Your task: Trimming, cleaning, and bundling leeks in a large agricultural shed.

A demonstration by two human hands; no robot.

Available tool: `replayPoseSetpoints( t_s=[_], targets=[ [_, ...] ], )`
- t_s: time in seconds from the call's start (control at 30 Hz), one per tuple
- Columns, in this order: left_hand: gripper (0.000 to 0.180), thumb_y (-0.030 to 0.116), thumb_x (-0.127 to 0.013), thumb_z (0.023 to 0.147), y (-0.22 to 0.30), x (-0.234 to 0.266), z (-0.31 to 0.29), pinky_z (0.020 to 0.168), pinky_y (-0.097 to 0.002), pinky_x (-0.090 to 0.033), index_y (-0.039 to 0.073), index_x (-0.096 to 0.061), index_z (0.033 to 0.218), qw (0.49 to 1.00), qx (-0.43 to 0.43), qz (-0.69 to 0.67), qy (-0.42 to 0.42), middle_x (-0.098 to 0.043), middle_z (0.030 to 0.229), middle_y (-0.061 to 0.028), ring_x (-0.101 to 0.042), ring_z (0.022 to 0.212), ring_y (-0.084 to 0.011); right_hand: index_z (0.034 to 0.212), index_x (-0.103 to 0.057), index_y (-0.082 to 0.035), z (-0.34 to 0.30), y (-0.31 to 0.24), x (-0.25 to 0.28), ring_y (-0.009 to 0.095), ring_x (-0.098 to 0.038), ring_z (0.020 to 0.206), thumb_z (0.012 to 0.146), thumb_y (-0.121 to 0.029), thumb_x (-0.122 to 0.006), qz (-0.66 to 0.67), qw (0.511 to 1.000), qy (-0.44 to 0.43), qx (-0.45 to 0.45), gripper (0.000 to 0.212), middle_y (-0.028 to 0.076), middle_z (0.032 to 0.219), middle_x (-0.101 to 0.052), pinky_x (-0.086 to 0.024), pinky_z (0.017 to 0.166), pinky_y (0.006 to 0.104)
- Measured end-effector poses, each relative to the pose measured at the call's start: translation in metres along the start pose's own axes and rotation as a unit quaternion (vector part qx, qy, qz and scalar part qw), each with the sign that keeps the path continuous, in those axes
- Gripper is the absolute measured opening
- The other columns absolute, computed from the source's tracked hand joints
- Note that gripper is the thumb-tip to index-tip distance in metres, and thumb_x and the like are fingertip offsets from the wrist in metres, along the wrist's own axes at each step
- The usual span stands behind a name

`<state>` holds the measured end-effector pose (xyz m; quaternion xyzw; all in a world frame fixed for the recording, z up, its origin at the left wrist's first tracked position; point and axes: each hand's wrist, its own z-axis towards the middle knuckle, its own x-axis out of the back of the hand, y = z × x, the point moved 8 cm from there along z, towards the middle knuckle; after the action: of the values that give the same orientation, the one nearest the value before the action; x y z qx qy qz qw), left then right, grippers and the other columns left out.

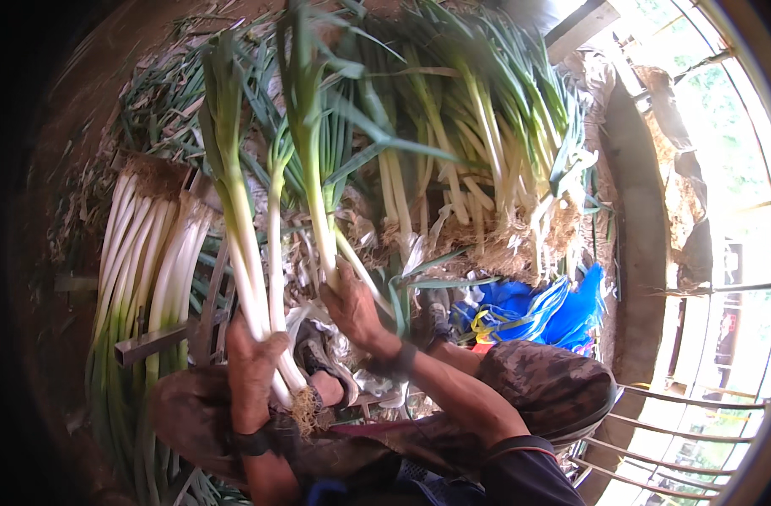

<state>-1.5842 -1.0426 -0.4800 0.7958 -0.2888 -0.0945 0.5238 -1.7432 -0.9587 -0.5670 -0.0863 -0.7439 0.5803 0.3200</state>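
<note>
My left hand (252,358) is closed around the lower white stems of a few leeks (244,253). Their green tops point away from me, and brown roots (304,411) hang below the fist. A little farther off on the right, my right hand (353,308) grips another leek (321,223) low on its stem. Its leaves rise to the top of the view and are partly smeared by motion. The two hands are apart, above my bent legs.
At the left, leeks (120,244) lie roots-away beside a metal bar (152,344). A big heap of rooted leeks (499,160) stands back right. Blue sheeting (520,308) lies by my right knee. Leaf scraps (162,101) cover the back left. A ledge (638,219) borders the right.
</note>
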Motion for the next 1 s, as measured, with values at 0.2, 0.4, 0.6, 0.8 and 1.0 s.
replayPoseSetpoints(
  t_s=[0.2,0.4,0.6,0.8,1.0],
  targets=[
    [0.044,-0.001,-0.059,0.068,-0.042,-0.026,0.011,0.066,-0.0303,-0.05,-0.007,-0.056,0.112,0.998,0.015,-0.02,-0.049,-0.06,0.088,-0.0105,-0.057,0.07,-0.0179,0.118,-0.055,-0.008,0.027,0.093,0.013,0.038,-0.062,0.098,0.084,-0.044,-0.067,-0.242,0.959,-0.126,-0.07,0.051,0.021,0.107,-0.059,-0.053,0.08,0.0452],
    [0.033,0.0,-0.066,0.072,-0.104,-0.111,0.008,0.066,-0.0286,-0.053,-0.003,-0.062,0.104,0.932,0.201,-0.289,-0.086,-0.066,0.089,-0.009,-0.064,0.076,-0.0178,0.135,-0.043,-0.007,0.116,0.09,0.204,0.036,-0.056,0.103,0.081,-0.013,-0.059,-0.536,0.806,0.234,0.089,0.057,0.021,0.122,-0.053,-0.047,0.087,0.0477],
    [0.021,0.006,-0.069,0.074,-0.118,-0.124,0.013,0.064,-0.0302,-0.054,-0.004,-0.067,0.092,0.92,0.307,-0.222,-0.098,-0.066,0.075,-0.0091,-0.065,0.068,-0.0186,0.129,-0.047,-0.003,0.156,0.122,0.314,0.03,-0.051,0.114,0.087,-0.01,-0.052,-0.588,0.782,0.123,-0.167,0.043,0.017,0.122,-0.051,-0.045,0.088,0.0475],
    [0.019,0.006,-0.069,0.075,-0.094,-0.117,0.015,0.058,-0.0343,-0.057,-0.005,-0.064,0.09,0.929,0.24,-0.261,-0.106,-0.066,0.075,-0.0125,-0.067,0.066,-0.0226,0.098,-0.056,-0.007,0.15,0.088,0.222,0.022,-0.061,0.061,0.083,-0.023,-0.06,-0.471,0.873,0.038,-0.118,0.023,0.007,0.073,-0.061,-0.049,0.05,0.0382],
    [0.036,0.003,-0.068,0.067,-0.09,-0.128,0.012,0.075,-0.0343,-0.056,-0.009,-0.064,0.1,0.94,0.256,-0.207,-0.088,-0.069,0.09,-0.0144,-0.068,0.076,-0.0223,0.097,-0.041,-0.002,0.033,0.076,0.07,0.036,-0.063,0.067,0.077,-0.024,-0.07,-0.315,0.94,-0.114,0.072,0.042,0.022,0.076,-0.06,-0.05,0.052,0.0453]
  ],
)
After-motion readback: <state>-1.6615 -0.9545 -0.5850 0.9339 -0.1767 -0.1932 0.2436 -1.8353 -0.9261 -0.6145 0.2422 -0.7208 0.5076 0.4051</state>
